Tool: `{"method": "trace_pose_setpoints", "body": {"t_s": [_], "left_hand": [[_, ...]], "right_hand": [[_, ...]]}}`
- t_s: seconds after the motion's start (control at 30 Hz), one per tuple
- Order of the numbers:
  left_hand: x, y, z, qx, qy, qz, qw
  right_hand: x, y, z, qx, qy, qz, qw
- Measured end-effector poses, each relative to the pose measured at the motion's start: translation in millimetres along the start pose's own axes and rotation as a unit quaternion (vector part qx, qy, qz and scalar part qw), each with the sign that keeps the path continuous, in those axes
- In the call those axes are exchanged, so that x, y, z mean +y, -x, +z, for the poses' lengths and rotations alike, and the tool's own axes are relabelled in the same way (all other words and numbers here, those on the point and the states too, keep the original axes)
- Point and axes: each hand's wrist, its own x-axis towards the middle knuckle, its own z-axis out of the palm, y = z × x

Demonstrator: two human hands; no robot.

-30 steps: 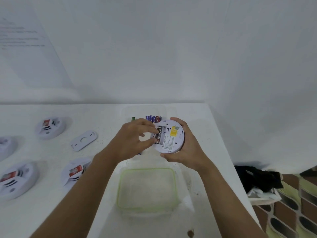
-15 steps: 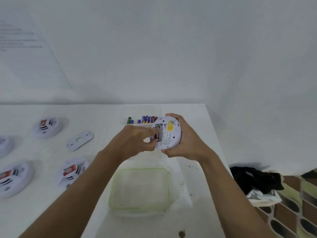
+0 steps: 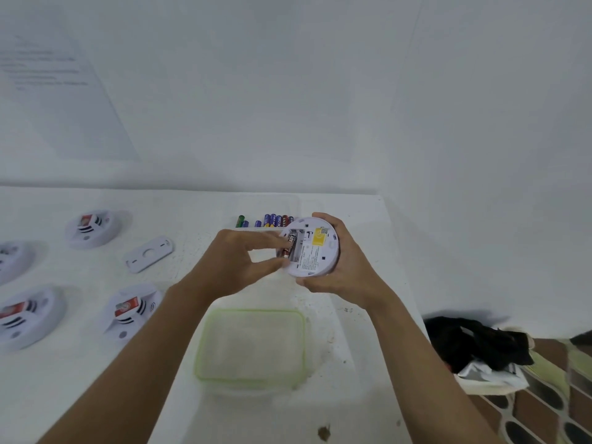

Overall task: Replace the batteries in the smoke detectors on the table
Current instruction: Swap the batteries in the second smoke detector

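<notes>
A green-rimmed container (image 3: 253, 344) is sitting nearest on the tabletop (image 3: 80, 395). Above it, the right grip (image 3: 346, 270) is curling around the upturned smoke detector (image 3: 312, 248), held clear of the tabletop. The left grip (image 3: 237, 264) is pinching a battery (image 3: 290, 246) in its open compartment. Spare batteries (image 3: 272, 221) are lying just beyond.

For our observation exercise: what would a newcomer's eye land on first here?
The hands at centre: the right hand holds a white smoke detector, back up, while the left hand pinches a battery in its open slot. Behind lie loose batteries; in front, a green-rimmed lid.
</notes>
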Motion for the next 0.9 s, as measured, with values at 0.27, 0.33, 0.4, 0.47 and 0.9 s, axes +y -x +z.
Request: {"method": "trace_pose_setpoints", "body": {"t_s": [0.27, 0.33, 0.4, 0.47, 0.9], "left_hand": [[12, -5, 12, 0.177, 0.121, -0.170, 0.962], [9, -9, 11, 0.212, 0.134, -0.209, 0.945], [2, -11, 10, 0.191, 0.084, -0.231, 0.950], [-5, -11, 13, 0.120, 0.021, -0.240, 0.963], [-34, -27, 27, -0.249, -0.220, -0.243, 0.911]], "right_hand": [[9, 2, 8, 0.043, 0.020, 0.008, 0.999], [11, 2, 11, 0.060, 0.021, 0.008, 0.998], [14, 1, 13, 0.082, 0.006, 0.006, 0.997], [16, -1, 14, 0.104, -0.009, 0.004, 0.995], [24, -28, 31, 0.172, 0.011, -0.004, 0.985]]}}
